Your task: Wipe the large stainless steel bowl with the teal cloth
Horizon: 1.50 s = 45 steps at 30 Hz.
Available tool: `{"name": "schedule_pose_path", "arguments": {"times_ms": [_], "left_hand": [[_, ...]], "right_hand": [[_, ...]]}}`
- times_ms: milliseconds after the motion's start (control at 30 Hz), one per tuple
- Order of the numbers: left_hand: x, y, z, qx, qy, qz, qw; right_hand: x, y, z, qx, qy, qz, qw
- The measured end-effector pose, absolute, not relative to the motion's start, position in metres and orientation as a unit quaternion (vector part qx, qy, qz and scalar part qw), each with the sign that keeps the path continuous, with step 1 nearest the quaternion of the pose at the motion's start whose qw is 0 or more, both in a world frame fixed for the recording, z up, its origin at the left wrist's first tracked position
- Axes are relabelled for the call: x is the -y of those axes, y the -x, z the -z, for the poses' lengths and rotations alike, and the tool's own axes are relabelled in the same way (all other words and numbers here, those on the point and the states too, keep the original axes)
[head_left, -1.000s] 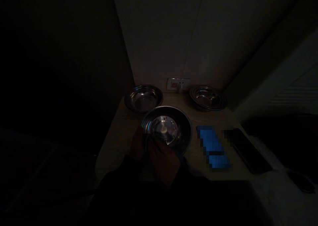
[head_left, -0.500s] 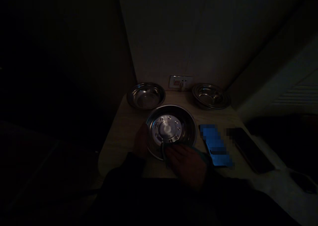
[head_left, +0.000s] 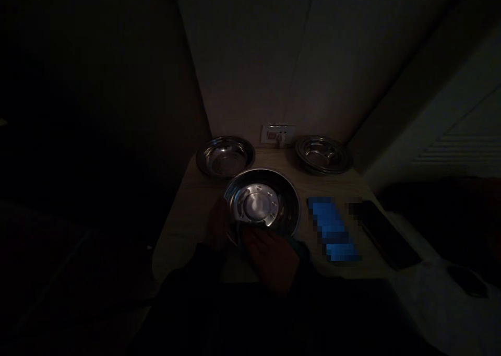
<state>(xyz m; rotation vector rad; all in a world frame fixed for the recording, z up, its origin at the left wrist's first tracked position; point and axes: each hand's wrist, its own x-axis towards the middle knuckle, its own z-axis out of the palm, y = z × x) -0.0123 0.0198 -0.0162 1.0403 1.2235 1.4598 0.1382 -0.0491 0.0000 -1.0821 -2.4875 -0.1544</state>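
A round stainless steel bowl (head_left: pixel 257 203) with a ring of dimples in its bottom stands on the small wooden table. At its left side, my left hand (head_left: pixel 216 224) is closed on the rim, its fingers mostly lost in the dark. My right hand (head_left: pixel 271 257) is closed on a dark greenish cloth (head_left: pixel 302 249) and presses it against the bowl's near rim and inner wall. Part of the cloth is hidden under the hand. That near edge of the bowl is covered by hand and cloth.
Another steel bowl (head_left: pixel 226 157) stands at the back left, and stacked steel bowls (head_left: pixel 323 155) at the back right. A phone with a lit blue screen (head_left: pixel 332 230) and a dark phone-like slab (head_left: pixel 389 236) lie to the right. Behind is a wall socket (head_left: pixel 277 134) with a plug.
My right hand with the cloth has slid a little left along the bowl's near rim. My left hand stays at the left side. The whole view has shifted slightly.
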Motion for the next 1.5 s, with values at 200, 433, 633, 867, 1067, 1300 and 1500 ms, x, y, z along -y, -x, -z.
{"name": "schedule_pose_path", "arguments": {"times_ms": [200,433,633,867,1067,1300,1500], "left_hand": [[-0.021,0.009,0.008,-0.477,-0.398,-0.598,0.507],[-0.020,0.013,0.013,-0.449,-0.407,-0.618,0.500],[-0.023,0.011,0.016,-0.471,-0.400,-0.591,0.518],[-0.021,0.014,0.016,-0.482,-0.402,-0.587,0.511],[-0.020,0.014,0.015,-0.478,-0.412,-0.600,0.493],[-0.018,0.013,0.006,-0.507,-0.425,-0.589,0.464],[-0.011,0.008,-0.013,-0.517,-0.448,-0.579,0.443]], "right_hand": [[0.056,-0.170,0.002,0.902,0.363,0.081,0.218],[0.055,-0.152,0.005,0.880,0.395,0.073,0.254],[0.058,-0.142,0.010,0.858,0.416,0.058,0.295],[0.060,-0.140,0.013,0.864,0.423,0.057,0.268],[0.063,-0.134,0.016,0.854,0.444,0.065,0.263],[0.063,-0.138,0.001,0.866,0.438,0.020,0.239],[0.053,-0.177,-0.016,0.902,0.391,0.035,0.180]]}}
